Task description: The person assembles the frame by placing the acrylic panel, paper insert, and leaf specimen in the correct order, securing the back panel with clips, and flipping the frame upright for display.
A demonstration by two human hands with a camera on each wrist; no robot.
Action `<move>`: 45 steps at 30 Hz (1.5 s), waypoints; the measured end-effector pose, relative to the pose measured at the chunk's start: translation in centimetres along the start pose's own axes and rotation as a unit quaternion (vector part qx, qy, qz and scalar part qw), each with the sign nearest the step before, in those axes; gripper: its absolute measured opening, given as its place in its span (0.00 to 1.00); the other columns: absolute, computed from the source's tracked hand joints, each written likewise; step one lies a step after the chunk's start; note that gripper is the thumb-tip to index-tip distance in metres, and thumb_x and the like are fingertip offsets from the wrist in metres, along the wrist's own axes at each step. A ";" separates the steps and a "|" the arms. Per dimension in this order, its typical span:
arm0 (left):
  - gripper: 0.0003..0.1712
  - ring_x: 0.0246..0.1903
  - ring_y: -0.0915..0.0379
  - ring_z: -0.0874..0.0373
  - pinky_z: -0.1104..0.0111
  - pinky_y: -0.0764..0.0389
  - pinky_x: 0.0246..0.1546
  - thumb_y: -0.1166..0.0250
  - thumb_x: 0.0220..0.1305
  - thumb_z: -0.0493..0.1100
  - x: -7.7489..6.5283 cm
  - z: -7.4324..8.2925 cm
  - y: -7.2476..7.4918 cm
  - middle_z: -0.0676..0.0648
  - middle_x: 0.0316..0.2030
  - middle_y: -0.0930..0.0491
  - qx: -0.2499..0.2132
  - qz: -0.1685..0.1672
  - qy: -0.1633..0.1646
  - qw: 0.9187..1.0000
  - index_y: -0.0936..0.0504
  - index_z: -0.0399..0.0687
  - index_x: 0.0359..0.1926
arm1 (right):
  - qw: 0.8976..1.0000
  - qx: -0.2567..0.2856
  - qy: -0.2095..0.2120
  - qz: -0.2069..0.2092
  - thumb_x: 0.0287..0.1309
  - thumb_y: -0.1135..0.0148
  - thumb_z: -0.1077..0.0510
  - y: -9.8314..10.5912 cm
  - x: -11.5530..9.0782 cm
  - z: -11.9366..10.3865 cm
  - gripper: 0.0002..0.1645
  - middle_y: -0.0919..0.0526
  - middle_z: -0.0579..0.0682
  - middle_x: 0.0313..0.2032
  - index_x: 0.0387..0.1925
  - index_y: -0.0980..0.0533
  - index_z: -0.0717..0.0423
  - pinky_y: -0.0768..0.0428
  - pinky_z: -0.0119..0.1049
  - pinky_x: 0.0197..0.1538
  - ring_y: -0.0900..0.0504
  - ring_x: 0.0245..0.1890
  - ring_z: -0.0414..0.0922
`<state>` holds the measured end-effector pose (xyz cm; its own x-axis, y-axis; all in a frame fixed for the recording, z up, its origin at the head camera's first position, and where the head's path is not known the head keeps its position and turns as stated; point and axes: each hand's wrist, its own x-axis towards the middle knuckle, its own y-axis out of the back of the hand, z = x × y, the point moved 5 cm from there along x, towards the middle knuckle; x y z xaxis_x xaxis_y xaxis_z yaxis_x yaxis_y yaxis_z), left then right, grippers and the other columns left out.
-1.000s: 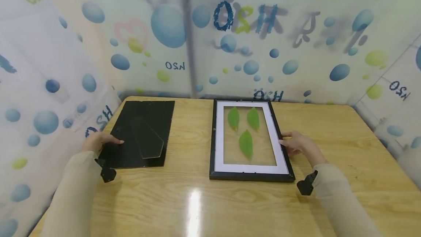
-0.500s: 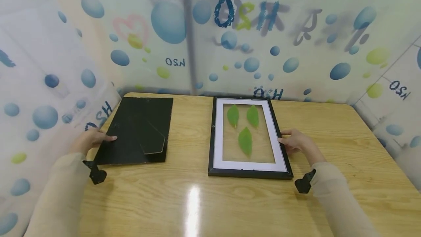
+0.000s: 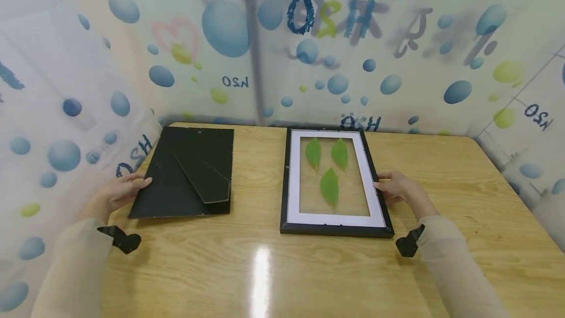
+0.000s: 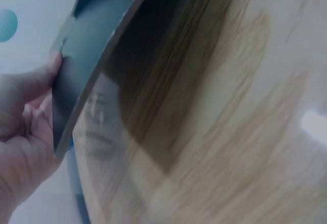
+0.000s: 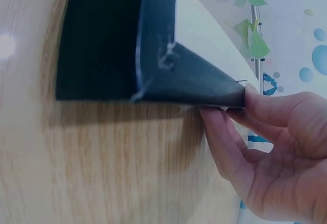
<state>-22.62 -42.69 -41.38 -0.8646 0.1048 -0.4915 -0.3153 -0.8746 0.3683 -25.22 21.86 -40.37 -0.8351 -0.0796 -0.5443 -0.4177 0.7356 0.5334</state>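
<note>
On the left in the head view my left hand (image 3: 116,193) grips the left edge of a black backing board (image 3: 161,180), thumb on top. The left wrist view shows the backing board tilted, its held edge raised over a shadow. A hinged stand flap (image 3: 216,185) hangs slightly away from the board's face. My right hand (image 3: 403,189) pinches the right side of a black picture frame (image 3: 337,231), thumb on top and fingers beneath. Inside the frame, a white mat (image 3: 293,180) borders a clear pane with three green leaves: an upper left leaf (image 3: 313,153), an upper right leaf (image 3: 340,153) and a lower leaf (image 3: 329,188).
A wooden table (image 3: 212,264) carries both things, with a strip of its surface between them. Behind it and at both sides hangs a patterned curtain (image 3: 282,63) with blue and green dots. Each wrist wears a black camera mount, as on the left wrist (image 3: 125,242).
My left hand has shifted left with the backing board's edge, and the board has tilted. The stand flap has swung out from the board's face. My right hand keeps its hold on the frame.
</note>
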 end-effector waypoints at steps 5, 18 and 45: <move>0.37 0.32 0.25 0.70 0.73 0.22 0.39 0.49 0.67 0.50 0.4 0.2 -1.1 0.65 0.30 0.26 -0.104 -0.011 0.002 0.995 0.55 0.34 0.65 | 1.000 0.005 0.003 0.005 0.64 0.51 0.59 0.2 0.1 0.1 0.35 0.23 0.53 0.31 0.66 0.52 0.70 0.17 0.38 0.36 0.23 0.27 0.39; 0.12 0.30 0.23 0.68 0.73 0.20 0.34 0.46 0.65 0.46 1.2 1.6 -4.9 0.61 0.28 0.21 -0.209 -0.017 -0.030 0.977 0.38 0.54 0.46 | 1.000 0.015 -0.002 0.010 0.64 0.51 0.59 -0.1 0.0 0.1 0.35 0.24 0.53 0.31 0.66 0.51 0.69 0.17 0.38 0.37 0.23 0.28 0.39; 0.20 0.30 0.22 0.66 0.73 0.21 0.35 0.47 0.66 0.43 2.9 10.9 -16.1 0.59 0.28 0.19 -0.225 -0.053 -0.074 0.970 0.40 0.46 0.55 | 0.999 0.037 -0.004 0.020 0.64 0.50 0.57 0.0 0.5 0.7 0.35 0.24 0.52 0.33 0.67 0.49 0.65 0.18 0.34 0.33 0.23 0.28 0.38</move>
<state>-24.33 -23.16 -40.19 -0.8936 0.2431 -0.3773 -0.2319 -0.9698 -0.0757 -25.35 22.26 -41.09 -0.8479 -0.0432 -0.5284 -0.3558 0.7852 0.5067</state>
